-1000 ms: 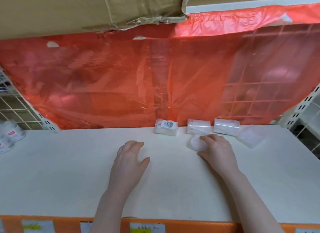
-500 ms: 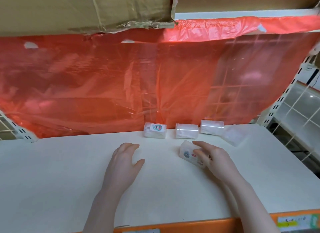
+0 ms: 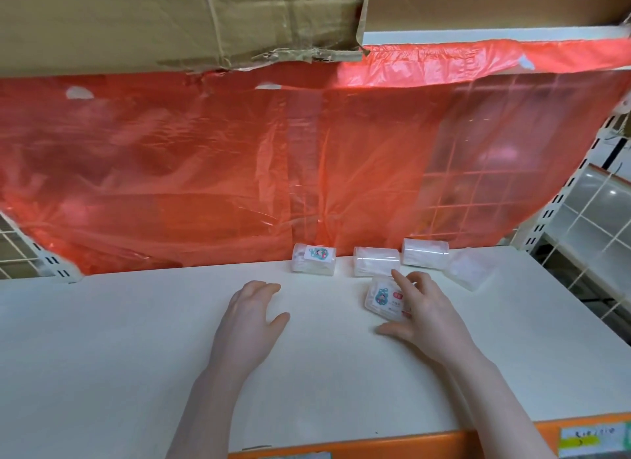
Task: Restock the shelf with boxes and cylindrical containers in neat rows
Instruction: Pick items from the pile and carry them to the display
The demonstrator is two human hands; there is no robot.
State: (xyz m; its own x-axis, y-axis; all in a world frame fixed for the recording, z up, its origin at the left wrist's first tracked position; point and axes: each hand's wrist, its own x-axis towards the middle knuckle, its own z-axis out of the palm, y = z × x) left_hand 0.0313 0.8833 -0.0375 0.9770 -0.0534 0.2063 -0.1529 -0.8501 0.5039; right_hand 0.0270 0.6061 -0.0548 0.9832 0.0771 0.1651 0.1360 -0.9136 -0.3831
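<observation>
My right hand (image 3: 426,313) holds a small clear box with a cartoon label (image 3: 380,296) on the white shelf board (image 3: 136,339). Its fingers curl over the box's right side and its thumb lies just below the box. My left hand (image 3: 251,317) rests flat on the board, fingers relaxed, holding nothing. Along the back stand a second labelled box (image 3: 314,258) and two clear containers lying on their sides (image 3: 375,261) (image 3: 425,256). A further clear container (image 3: 466,269) lies askew at the right end.
A red translucent plastic sheet (image 3: 239,171) hangs behind the shelf over a wire grid. Torn cardboard (image 3: 170,18) overhangs from the shelf above. The shelf's orange front edge (image 3: 409,441) carries price tags. A white upright and wire rack (image 3: 580,226) stand on the right.
My right hand has drawn the box toward me from the back row and turned it so its label faces up. The left hand has stayed flat on the board.
</observation>
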